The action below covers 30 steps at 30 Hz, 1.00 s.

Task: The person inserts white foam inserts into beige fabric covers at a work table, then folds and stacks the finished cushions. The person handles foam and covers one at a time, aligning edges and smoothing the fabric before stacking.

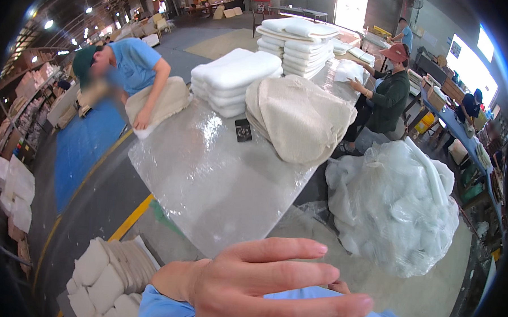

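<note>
My left hand (260,283) is raised large in the foreground, just off the near corner of the plastic-covered table (208,179). Its fingers are spread and stretched toward the right, with nothing in them. Of my right hand (339,286) only a small part shows behind those fingers, so I cannot see what it does. Beyond my hands, a pile of beige fabric covers (304,115) lies on the table's right part. Beside it stands a stack of folded white padding (233,81), with a small black phone-like object (243,131) lying in front.
A big clear bag of white stuffing (393,204) stands right of the table. Stacked beige cushions (110,277) are at lower left. One co-worker (130,68) leans over a beige cushion (160,106) at the left edge; another (390,91) handles white padding at the right.
</note>
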{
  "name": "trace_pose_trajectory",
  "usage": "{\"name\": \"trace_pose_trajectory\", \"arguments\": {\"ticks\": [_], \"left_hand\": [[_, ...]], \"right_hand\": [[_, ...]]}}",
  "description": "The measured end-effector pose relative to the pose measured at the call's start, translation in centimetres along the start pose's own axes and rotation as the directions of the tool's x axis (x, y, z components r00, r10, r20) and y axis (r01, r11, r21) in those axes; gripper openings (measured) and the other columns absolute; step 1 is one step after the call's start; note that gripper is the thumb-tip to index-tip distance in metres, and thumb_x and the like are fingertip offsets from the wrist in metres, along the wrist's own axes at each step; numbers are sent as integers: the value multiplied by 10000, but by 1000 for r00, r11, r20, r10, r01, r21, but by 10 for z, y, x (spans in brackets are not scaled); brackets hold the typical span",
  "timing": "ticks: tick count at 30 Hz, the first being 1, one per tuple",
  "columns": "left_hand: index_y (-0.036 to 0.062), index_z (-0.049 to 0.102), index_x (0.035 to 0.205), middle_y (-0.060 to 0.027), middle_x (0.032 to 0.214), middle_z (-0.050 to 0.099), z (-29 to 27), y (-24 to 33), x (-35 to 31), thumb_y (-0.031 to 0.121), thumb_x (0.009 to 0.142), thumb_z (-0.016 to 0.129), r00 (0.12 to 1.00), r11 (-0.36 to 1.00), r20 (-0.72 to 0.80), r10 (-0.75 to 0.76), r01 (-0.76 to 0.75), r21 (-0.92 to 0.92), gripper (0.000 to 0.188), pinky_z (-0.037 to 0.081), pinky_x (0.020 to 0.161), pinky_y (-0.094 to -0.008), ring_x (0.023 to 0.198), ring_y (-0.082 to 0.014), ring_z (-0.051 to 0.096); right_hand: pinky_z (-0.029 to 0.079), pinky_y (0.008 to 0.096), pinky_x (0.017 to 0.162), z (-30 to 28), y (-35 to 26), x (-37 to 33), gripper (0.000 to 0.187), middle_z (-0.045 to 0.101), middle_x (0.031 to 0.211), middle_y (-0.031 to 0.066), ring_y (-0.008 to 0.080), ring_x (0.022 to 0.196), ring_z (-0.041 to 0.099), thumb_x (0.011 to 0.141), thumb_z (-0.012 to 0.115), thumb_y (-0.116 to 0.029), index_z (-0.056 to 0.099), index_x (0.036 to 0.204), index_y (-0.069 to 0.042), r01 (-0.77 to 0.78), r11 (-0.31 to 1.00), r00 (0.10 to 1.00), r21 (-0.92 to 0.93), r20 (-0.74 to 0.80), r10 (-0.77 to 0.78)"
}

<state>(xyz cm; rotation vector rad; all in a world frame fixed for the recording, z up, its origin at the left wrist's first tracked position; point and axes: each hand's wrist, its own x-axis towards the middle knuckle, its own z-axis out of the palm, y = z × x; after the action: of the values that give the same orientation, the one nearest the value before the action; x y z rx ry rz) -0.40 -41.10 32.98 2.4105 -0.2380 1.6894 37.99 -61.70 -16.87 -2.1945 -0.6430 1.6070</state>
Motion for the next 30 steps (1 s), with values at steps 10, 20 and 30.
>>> {"name": "trace_pose_trajectory", "arguments": {"ticks": [10,20,30], "left_hand": [[-19,699,1314,-160,1165,759,18,-100,-159,-75,1025,544,286,291,-55,-957,927,-238,333,581,935,-333,1046,-225,740],[18,729,1295,-140,1189,751,28,-95,-225,139,1040,676,-299,-23,-691,-658,926,-377,287,596,913,-383,980,-216,731],[20,642,1411,-151,1205,740,97,-73,-245,194,1083,640,-530,-96,-773,-350,840,-533,371,625,909,-403,997,-261,743]], "right_hand": [[573,309,832,90,-375,56,349,777,994,80,156,924,728,1049,667,-322,751,1143,4,477,876,781,78,420,-462],[560,398,839,234,-777,137,292,687,1144,80,230,958,681,1081,609,-280,596,1289,-76,117,697,477,707,576,-664],[491,524,963,323,-924,178,630,457,1494,139,342,1241,546,1036,673,-352,412,1528,-57,-207,493,820,845,425,-383]]}}
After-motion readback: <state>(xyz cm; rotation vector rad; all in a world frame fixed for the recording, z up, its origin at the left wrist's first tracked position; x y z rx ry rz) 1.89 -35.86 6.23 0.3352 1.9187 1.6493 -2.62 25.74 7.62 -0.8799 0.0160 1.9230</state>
